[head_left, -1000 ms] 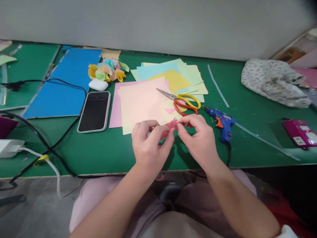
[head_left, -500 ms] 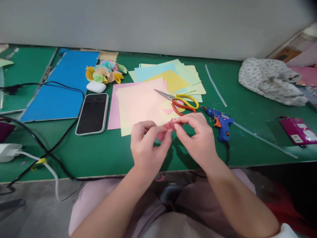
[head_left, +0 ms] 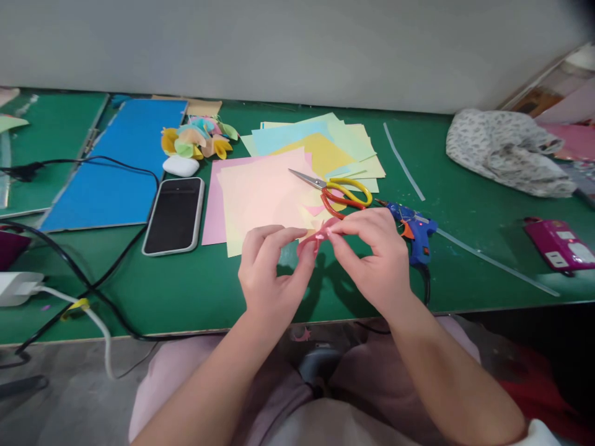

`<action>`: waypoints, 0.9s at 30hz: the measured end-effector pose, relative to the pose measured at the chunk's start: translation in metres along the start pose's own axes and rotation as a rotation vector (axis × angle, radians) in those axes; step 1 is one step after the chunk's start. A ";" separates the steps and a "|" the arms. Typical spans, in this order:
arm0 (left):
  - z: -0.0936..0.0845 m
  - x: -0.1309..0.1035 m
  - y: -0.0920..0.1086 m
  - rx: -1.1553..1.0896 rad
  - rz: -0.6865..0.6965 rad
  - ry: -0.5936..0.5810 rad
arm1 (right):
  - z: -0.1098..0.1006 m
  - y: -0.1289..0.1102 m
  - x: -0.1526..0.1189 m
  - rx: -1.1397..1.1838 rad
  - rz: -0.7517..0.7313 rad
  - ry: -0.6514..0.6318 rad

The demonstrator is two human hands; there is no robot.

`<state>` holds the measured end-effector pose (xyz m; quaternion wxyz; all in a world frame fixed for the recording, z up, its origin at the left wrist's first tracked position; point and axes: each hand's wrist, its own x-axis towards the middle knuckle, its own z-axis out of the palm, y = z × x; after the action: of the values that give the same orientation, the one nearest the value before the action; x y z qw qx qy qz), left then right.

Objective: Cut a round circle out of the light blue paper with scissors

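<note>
Pink paper (head_left: 321, 236) pinched by nearly meeting thumb and finger of left hand (head_left: 269, 266) and right hand (head_left: 374, 260), seemingly part-shaped, with folded petals (head_left: 191, 135) already formed and flat sheets (head_left: 264, 198) left unfolded.

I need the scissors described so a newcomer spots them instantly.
On the green table, find the overlapping pastel paper sheets. The scissors lie at their right side, tips pointing left. Unlike the blue glue gun nearby, they have one yellow and one red handle loop.
</note>
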<state>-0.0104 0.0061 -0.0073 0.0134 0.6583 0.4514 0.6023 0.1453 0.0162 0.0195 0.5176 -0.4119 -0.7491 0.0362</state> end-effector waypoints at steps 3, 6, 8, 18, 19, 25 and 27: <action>-0.001 0.000 -0.001 0.012 0.000 -0.022 | 0.000 -0.001 0.001 0.000 -0.024 0.012; -0.001 0.000 -0.002 -0.016 0.000 -0.030 | -0.001 -0.002 0.001 -0.008 -0.052 0.011; -0.002 0.000 -0.002 -0.034 0.014 -0.026 | -0.001 -0.002 0.000 -0.026 -0.070 0.014; -0.001 -0.002 0.000 -0.070 0.059 -0.039 | 0.002 -0.004 -0.001 -0.116 -0.115 0.067; -0.001 -0.002 0.000 -0.073 0.059 -0.049 | 0.002 -0.004 -0.001 -0.114 -0.117 0.069; -0.001 0.000 0.000 -0.102 0.065 -0.054 | 0.003 -0.004 -0.002 -0.085 -0.117 0.065; 0.000 0.000 0.000 -0.104 0.064 -0.053 | 0.002 -0.003 -0.003 -0.092 -0.110 0.065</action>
<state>-0.0107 0.0057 -0.0073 0.0403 0.6866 0.3977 0.6072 0.1418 0.0133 0.0180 0.5233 -0.3946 -0.7542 -0.0401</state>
